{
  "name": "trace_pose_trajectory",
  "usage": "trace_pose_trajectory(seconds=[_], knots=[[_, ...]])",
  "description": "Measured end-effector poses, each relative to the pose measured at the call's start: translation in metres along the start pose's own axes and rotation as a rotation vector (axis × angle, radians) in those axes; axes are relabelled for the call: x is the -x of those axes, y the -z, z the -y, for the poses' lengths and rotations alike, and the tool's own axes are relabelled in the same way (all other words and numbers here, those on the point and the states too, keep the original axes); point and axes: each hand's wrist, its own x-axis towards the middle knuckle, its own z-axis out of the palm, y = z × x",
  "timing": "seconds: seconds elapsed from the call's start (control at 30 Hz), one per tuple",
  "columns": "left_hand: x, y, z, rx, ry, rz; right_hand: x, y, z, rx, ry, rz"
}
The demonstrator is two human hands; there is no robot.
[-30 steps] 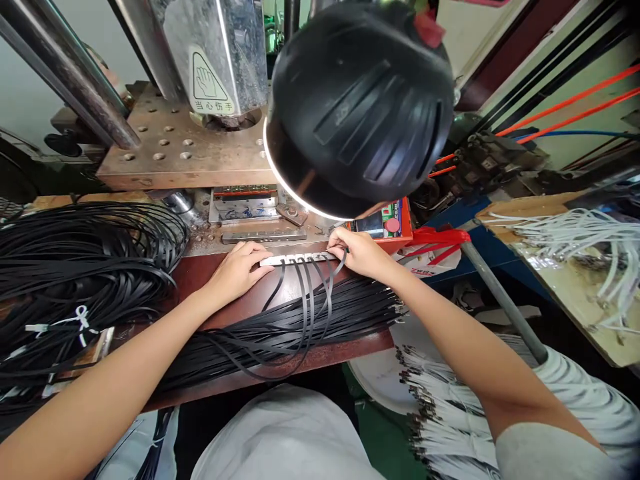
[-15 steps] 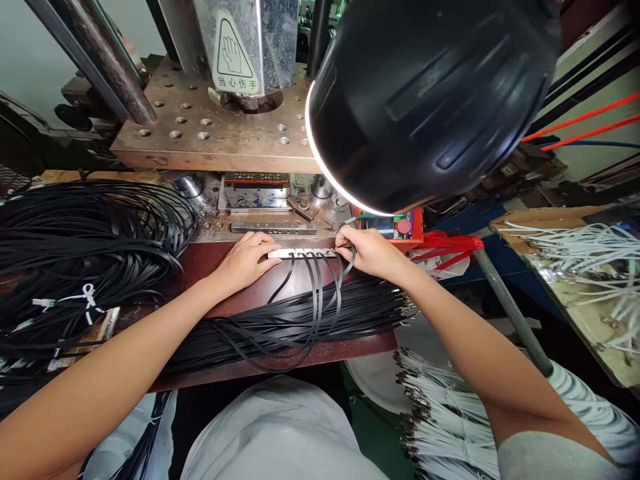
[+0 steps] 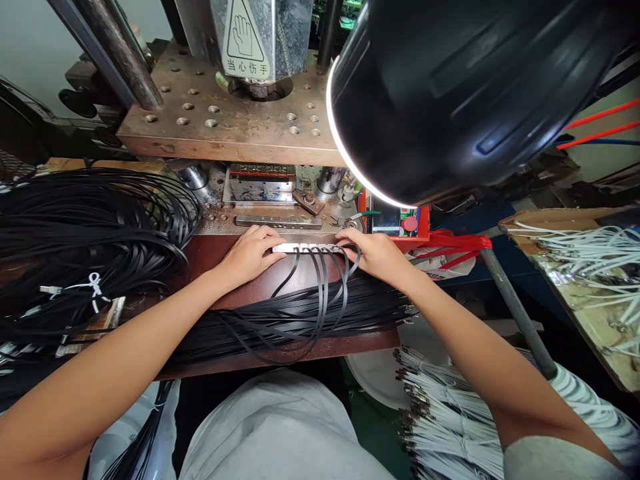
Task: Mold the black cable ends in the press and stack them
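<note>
A narrow silver metal bar (image 3: pixel 306 249) with slots lies level at the table's front, below the press. My left hand (image 3: pixel 253 252) grips its left end between thumb and fingers. Several flat black cables (image 3: pixel 320 280) run from the bar's slots and curve down toward me. At the bar's right end is my right hand (image 3: pixel 373 252), its thumb and forefinger pinched on the end of a black cable that loops beside them. The fingertips partly hide that cable end. A large bundle of flat black cables (image 3: pixel 280 320) lies across the dark red table (image 3: pixel 360 347) under my wrists.
A press with a thick drilled plate (image 3: pixel 235 137) stands ahead, over a lower die (image 3: pixel 263 187). A second metal bar (image 3: pixel 279 222) lies before it. A black lamp (image 3: pixel 450 100) hangs at upper right. Coiled black cables (image 3: pixel 100 220) fill the left; white cables (image 3: pixel 450 413) lie lower right.
The view has shifted slightly, so the scene sits a little further right and higher. My right fingers have moved slightly at the bar's end; my left hand keeps its hold.
</note>
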Motion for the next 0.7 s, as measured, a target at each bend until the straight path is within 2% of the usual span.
trace_pose_trajectory(seconds=[0.1,0.17,0.23,0.3,0.37,0.43,0.5,0.53,0.6,0.7], knots=[[-0.003,-0.003,0.001,-0.006,0.001,-0.004,0.004,-0.006,-0.003,-0.014,-0.030,-0.051],[-0.005,0.001,-0.003,-0.041,0.009,0.033,0.005,-0.010,-0.007,-0.039,-0.043,-0.071],[-0.003,0.013,-0.011,-0.133,0.026,0.095,0.005,-0.013,-0.012,-0.074,-0.018,-0.073],[0.011,0.034,-0.021,-0.235,0.059,0.113,0.006,-0.017,-0.019,-0.084,0.040,-0.083],[0.040,0.060,-0.030,-0.271,0.119,0.065,0.007,-0.021,-0.025,-0.044,0.089,-0.103],[0.083,0.083,-0.033,-0.245,0.211,0.049,0.007,-0.023,-0.028,-0.002,0.120,-0.100],[0.132,0.097,-0.031,-0.255,0.318,0.127,0.004,-0.019,-0.028,-0.008,0.137,-0.039],[0.156,0.099,-0.028,-0.268,0.351,0.156,0.001,-0.015,-0.027,-0.034,0.131,0.013],[0.196,0.096,-0.019,-0.307,0.364,0.140,-0.007,-0.003,-0.024,-0.103,0.086,0.144],[0.229,0.085,-0.004,-0.387,0.358,0.080,-0.026,0.012,-0.019,-0.225,0.046,0.322]])
